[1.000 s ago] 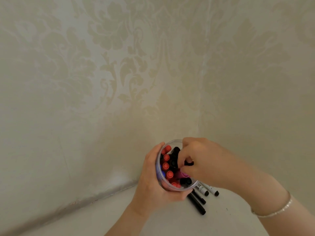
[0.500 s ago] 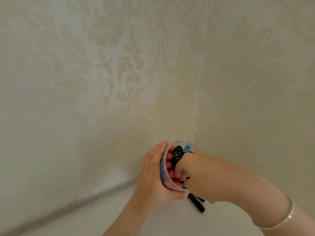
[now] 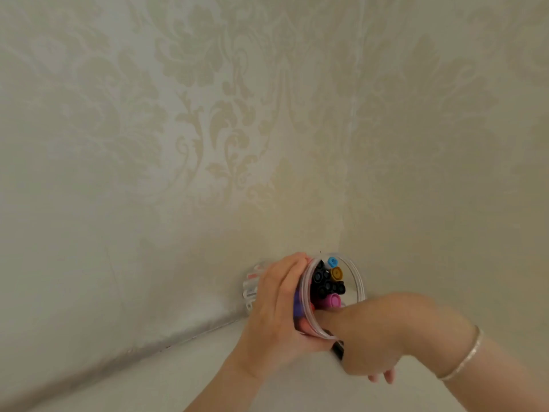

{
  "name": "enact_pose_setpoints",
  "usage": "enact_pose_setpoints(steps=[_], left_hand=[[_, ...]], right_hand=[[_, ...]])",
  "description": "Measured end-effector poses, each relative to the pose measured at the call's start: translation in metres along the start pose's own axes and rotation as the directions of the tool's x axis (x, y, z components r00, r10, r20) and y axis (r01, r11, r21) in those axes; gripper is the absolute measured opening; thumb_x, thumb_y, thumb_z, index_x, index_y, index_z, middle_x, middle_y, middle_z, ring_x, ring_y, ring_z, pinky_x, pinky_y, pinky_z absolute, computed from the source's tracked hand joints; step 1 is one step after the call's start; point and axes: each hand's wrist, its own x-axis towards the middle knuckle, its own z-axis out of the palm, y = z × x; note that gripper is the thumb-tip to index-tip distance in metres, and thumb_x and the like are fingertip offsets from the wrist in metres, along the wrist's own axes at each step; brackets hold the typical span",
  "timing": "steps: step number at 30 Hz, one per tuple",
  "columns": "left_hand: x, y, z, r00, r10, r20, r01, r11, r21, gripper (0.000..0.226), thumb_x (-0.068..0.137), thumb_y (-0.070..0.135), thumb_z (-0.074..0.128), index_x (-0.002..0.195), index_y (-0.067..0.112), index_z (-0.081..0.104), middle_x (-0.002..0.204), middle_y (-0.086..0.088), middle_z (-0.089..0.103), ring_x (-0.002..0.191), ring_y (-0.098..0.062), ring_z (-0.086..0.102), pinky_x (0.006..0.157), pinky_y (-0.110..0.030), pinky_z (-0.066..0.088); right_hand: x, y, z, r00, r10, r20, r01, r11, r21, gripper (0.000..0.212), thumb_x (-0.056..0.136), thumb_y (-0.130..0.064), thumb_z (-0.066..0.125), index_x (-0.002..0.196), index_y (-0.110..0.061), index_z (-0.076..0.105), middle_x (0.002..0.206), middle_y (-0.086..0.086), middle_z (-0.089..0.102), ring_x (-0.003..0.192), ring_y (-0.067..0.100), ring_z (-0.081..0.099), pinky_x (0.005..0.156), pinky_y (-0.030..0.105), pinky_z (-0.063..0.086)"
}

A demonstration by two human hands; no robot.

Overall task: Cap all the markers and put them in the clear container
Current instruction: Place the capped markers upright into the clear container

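1. The clear container (image 3: 358, 282) is being held tilted, its open mouth turned toward the camera, at the far corner of the worktop (image 3: 190, 379) where the two papered walls (image 3: 148, 144) meet.
2. The left hand (image 3: 276, 310) is being kept wrapped round the container's left side, fingers curled over the wall and thumb under the near rim.
3. The right hand (image 3: 374, 337) is being held low, just right of and below the container mouth, back of the hand toward the camera. Only a few fingertips are being shown at its near edge; whether anything is being gripped cannot be told.
4. A cluster of capped markers (image 3: 328, 285) is being seen inside the container: black caps, a blue one, a yellow one, a pink one.
5. A dark marker (image 3: 338, 350) is being partly shown on the worktop, between the container's near rim and the right hand.
6. Judgement: most of the task is being taken as done. At least the dark marker is being counted as left outside; any others beneath the right hand are being hidden, and their caps cannot be checked.
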Motion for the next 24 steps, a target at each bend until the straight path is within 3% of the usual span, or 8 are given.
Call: enact_pose_setpoints(steps=[4,9,11,14,15,18,22,24], left_hand=[[-0.003,0.0,0.006,0.998,0.07,0.007,-0.07,0.996,0.054,0.094,0.061,0.039,0.087,0.134,0.005,0.038,0.138,-0.009,0.042,0.131,-0.026,0.044,0.1,-0.051,0.044],[-0.004,0.0,0.008,0.99,0.136,0.026,-0.138,0.984,0.116,0.093,0.059,0.039,0.088,0.131,0.004,0.042,0.136,-0.011,0.045,0.129,-0.026,0.047,0.103,-0.048,0.042],[-0.003,-0.002,0.004,0.987,0.149,0.067,-0.156,0.981,0.112,0.094,0.06,0.043,0.086,0.133,0.004,0.041,0.138,-0.01,0.043,0.131,-0.024,0.046,0.105,-0.044,0.04],[0.0,-0.003,-0.006,0.986,0.054,0.159,-0.066,0.996,0.066,0.094,0.068,0.057,0.076,0.138,0.007,0.037,0.141,-0.004,0.04,0.136,-0.013,0.037,0.112,-0.033,0.032],[0.002,-0.002,-0.009,0.983,0.016,0.181,-0.027,0.998,0.057,0.092,0.072,0.063,0.069,0.139,0.008,0.036,0.142,-0.001,0.039,0.137,-0.007,0.033,0.113,-0.028,0.029],[0.007,0.001,-0.014,0.974,-0.061,0.22,0.055,0.998,0.032,0.093,0.07,0.066,0.066,0.14,0.012,0.037,0.142,0.006,0.038,0.138,0.003,0.028,0.113,-0.018,0.024],[0.017,-0.002,-0.026,0.932,-0.247,0.267,0.278,0.957,-0.085,0.107,0.051,0.052,0.083,0.142,0.03,0.031,0.141,0.017,0.042,0.131,-0.005,0.044,0.106,-0.029,0.041],[0.02,-0.002,-0.03,0.921,-0.248,0.299,0.279,0.958,-0.065,0.108,0.05,0.052,0.085,0.142,0.032,0.031,0.14,0.016,0.045,0.129,-0.005,0.047,0.103,-0.031,0.043]], right_hand=[[0.002,-0.005,0.011,0.995,0.01,-0.102,-0.027,0.984,-0.176,0.068,0.097,-0.011,0.042,0.153,-0.021,0.006,0.146,0.011,0.038,0.126,0.029,0.047,0.101,0.035,0.039],[0.012,0.0,0.017,0.999,0.028,-0.047,-0.036,0.983,-0.181,0.07,0.096,-0.009,0.042,0.153,-0.017,0.001,0.15,0.009,0.032,0.127,0.03,0.045,0.108,0.038,0.036],[0.012,0.004,0.015,1.0,0.019,-0.002,-0.019,0.989,-0.149,0.066,0.095,-0.008,0.042,0.152,-0.013,0.007,0.142,0.012,0.045,0.121,0.028,0.053,0.102,0.034,0.042],[0.005,0.013,0.003,0.998,-0.057,0.008,0.056,0.997,0.047,0.06,0.088,0.0,0.04,0.143,-0.021,0.031,0.116,0.011,0.068,0.087,0.02,0.067,0.064,0.019,0.047],[0.003,0.015,-0.001,0.995,-0.095,0.014,0.093,0.989,0.117,0.058,0.085,0.002,0.042,0.138,-0.022,0.039,0.111,0.008,0.07,0.077,0.019,0.066,0.058,0.017,0.046],[-0.003,0.02,-0.012,0.983,-0.183,-0.02,0.183,0.969,0.168,0.053,0.08,0.004,0.049,0.125,-0.024,0.054,0.096,-0.019,0.068,0.071,0.019,0.065,0.055,0.021,0.046],[-0.008,0.026,-0.02,0.949,-0.29,-0.122,0.312,0.915,0.256,0.054,0.078,-0.001,0.055,0.12,-0.035,0.056,0.098,0.0,0.065,0.058,0.01,0.061,0.051,0.019,0.045],[-0.008,0.024,-0.023,0.942,-0.324,-0.092,0.337,0.897,0.286,0.05,0.079,-0.002,0.06,0.116,-0.036,0.056,0.093,0.001,0.059,0.054,0.009,0.056,0.052,0.019,0.044]])
